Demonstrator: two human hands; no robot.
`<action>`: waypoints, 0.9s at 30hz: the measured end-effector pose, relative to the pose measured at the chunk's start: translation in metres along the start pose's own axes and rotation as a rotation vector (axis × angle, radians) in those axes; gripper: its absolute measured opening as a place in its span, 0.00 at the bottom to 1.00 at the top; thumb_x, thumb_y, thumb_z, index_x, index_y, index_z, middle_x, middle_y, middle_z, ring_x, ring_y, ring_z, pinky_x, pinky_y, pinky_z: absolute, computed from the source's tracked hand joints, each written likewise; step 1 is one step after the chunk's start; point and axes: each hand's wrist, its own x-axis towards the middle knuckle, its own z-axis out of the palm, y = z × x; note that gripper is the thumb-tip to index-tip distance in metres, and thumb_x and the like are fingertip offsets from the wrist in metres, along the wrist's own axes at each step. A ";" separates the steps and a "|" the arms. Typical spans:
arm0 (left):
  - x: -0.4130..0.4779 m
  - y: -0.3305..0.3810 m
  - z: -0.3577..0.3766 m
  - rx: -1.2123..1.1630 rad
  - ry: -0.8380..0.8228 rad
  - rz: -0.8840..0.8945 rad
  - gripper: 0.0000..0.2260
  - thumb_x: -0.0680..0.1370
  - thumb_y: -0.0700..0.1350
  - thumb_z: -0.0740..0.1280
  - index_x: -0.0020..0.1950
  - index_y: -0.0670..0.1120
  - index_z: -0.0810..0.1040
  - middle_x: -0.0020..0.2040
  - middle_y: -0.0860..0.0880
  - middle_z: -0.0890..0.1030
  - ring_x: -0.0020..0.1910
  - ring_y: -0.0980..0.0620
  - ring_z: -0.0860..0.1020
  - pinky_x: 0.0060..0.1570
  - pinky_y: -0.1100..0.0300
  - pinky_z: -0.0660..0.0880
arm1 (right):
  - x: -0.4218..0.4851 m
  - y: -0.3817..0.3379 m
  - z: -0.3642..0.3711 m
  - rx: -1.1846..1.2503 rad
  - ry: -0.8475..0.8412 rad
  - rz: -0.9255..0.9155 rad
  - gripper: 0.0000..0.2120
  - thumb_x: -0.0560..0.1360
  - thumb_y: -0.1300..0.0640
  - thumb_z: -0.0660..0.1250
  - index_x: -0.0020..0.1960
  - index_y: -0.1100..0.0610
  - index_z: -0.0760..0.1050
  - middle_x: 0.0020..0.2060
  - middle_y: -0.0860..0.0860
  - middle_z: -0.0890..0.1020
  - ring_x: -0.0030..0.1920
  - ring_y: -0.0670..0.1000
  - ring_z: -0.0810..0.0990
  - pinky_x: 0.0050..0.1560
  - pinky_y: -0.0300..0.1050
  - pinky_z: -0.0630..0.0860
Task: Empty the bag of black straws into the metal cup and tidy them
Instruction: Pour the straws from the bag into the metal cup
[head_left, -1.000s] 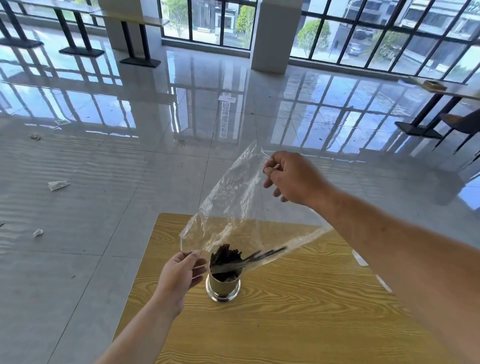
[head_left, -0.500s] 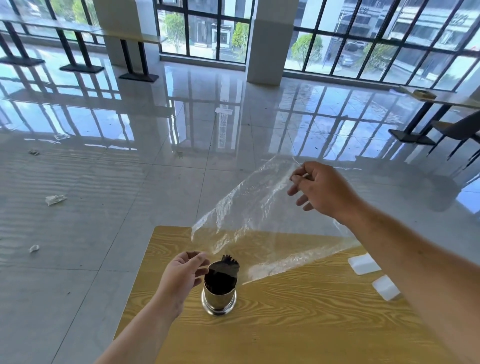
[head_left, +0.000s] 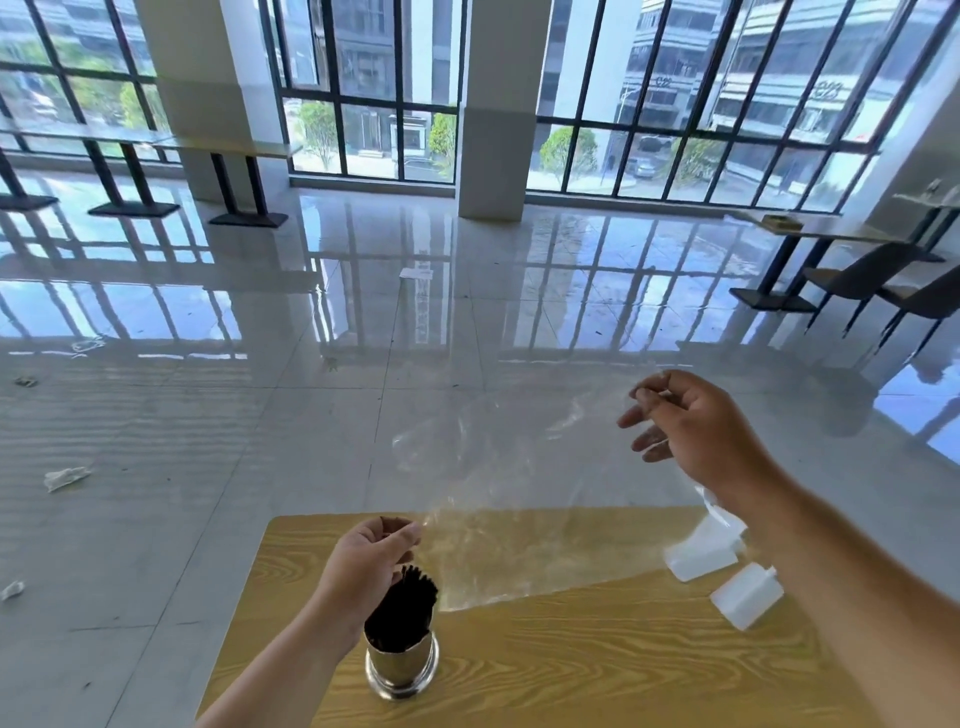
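- Head view, table (head_left: 597, 670): a yellow wood-grain top is seen in the lower half, over a glossy tiled floor (head_left: 208, 426).
- Metal cup (head_left: 401, 669): stood upright near the table's left edge, polished, with a flared base.
- Black straws (head_left: 404, 610): held in the metal cup as one bundle, tips up and leaning slightly right; the bundle rises well above the rim.
- Clear plastic bag (head_left: 519, 467): stretched in the air between the two hands, above and behind the cup (nearly see-through, no straws visible inside).
- Left hand (head_left: 366, 564): placed just beside the tops of the straws, fingers pinched together on the bag's lower corner; whether the straws are touched cannot be told.
- Right hand (head_left: 696, 431): raised higher, to the right, thumb and forefinger closed on the bag's upper edge, the other fingers spread loosely.
- Two white blocks (head_left: 701, 553): laid on the table's right side, near each other, well apart from the cup (one partly hidden by the right forearm).
- Paper scraps (head_left: 65, 477): scattered on the floor at left.
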 end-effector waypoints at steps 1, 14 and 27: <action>-0.001 0.004 0.004 0.008 -0.001 0.015 0.06 0.80 0.47 0.73 0.53 0.46 0.85 0.46 0.47 0.88 0.48 0.48 0.83 0.48 0.54 0.77 | -0.001 0.001 -0.006 0.032 0.015 0.005 0.07 0.86 0.62 0.64 0.52 0.58 0.80 0.40 0.54 0.89 0.30 0.51 0.83 0.31 0.44 0.81; 0.003 0.044 0.032 0.010 -0.073 0.068 0.42 0.62 0.69 0.78 0.70 0.53 0.69 0.63 0.51 0.80 0.58 0.50 0.83 0.52 0.49 0.79 | -0.014 0.016 -0.052 0.369 0.154 0.092 0.08 0.87 0.62 0.61 0.53 0.58 0.78 0.38 0.54 0.88 0.31 0.52 0.82 0.32 0.46 0.81; -0.001 0.072 0.029 -0.170 -0.121 0.107 0.29 0.60 0.51 0.86 0.58 0.50 0.84 0.45 0.50 0.87 0.36 0.55 0.83 0.43 0.56 0.76 | -0.018 0.055 -0.056 0.664 0.299 0.210 0.09 0.87 0.59 0.62 0.51 0.54 0.79 0.39 0.53 0.89 0.31 0.51 0.85 0.33 0.45 0.83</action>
